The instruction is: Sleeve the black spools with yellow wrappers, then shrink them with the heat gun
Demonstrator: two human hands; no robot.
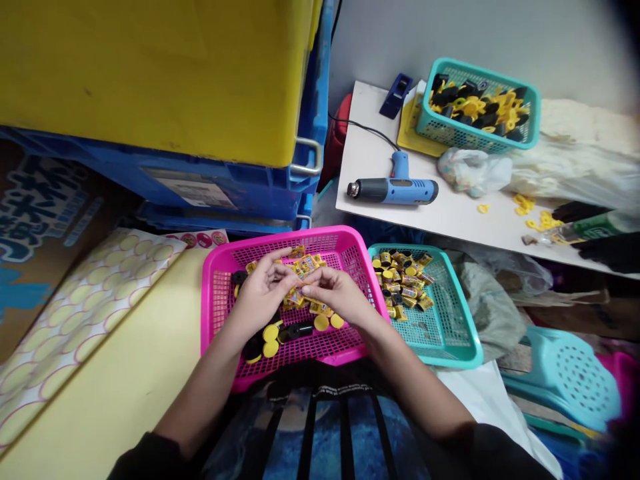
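The left hand (260, 293) and right hand (340, 297) meet, their fingertips (306, 291) pinched together on a small yellow printed piece (296, 291). It is held above a pink plastic basket (220, 293) heaped with similar pieces, with yellow discs (271, 332) and black parts (295, 330) at six o'clock. A teal basket (453, 320) of yellow-and-black cylinders (400, 283) sits against its rim at three o'clock. Another teal basket (525, 100) stands on a white table (365, 160) at one o'clock.
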